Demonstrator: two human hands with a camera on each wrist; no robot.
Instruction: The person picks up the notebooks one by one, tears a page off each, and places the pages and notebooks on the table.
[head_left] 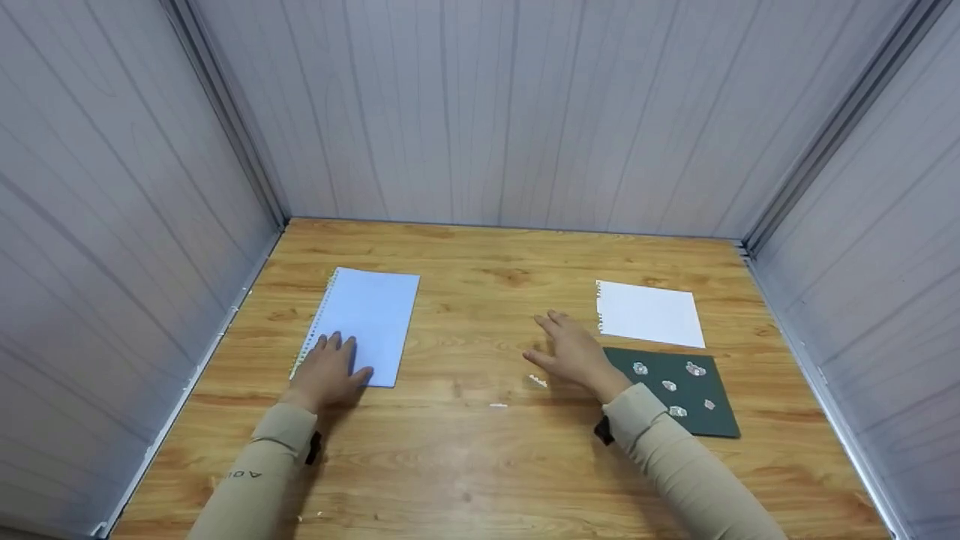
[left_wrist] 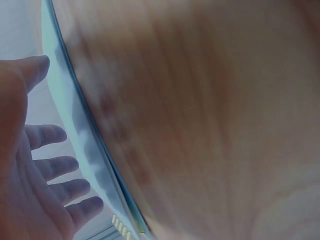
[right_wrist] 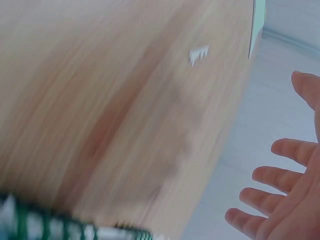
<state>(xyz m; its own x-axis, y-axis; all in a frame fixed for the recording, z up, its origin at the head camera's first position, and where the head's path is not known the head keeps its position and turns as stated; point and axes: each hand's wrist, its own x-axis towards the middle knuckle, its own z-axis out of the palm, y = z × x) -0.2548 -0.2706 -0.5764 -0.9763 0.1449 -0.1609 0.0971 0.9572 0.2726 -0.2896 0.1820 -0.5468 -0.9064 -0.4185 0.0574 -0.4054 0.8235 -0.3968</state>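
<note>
A spiral notebook (head_left: pixel 367 321) lies open to a blank page on the left of the wooden table (head_left: pixel 480 465). My left hand (head_left: pixel 328 371) rests flat on its near corner, fingers straight; in the left wrist view the left hand (left_wrist: pixel 37 175) shows spread fingers beside the notebook (left_wrist: pixel 85 145) edge. My right hand (head_left: pixel 571 351) hovers open above the table's middle, just left of a torn white sheet (head_left: pixel 649 313) and a dark green cover (head_left: pixel 679 390). The right wrist view shows the right hand (right_wrist: pixel 280 195) with spread fingers holding nothing.
Several small crumpled paper bits (head_left: pixel 667 385) lie on the green cover. Two small paper scraps (head_left: pixel 538 380) lie on the wood near my right hand. Grey panel walls (head_left: pixel 487 112) close in the table on three sides.
</note>
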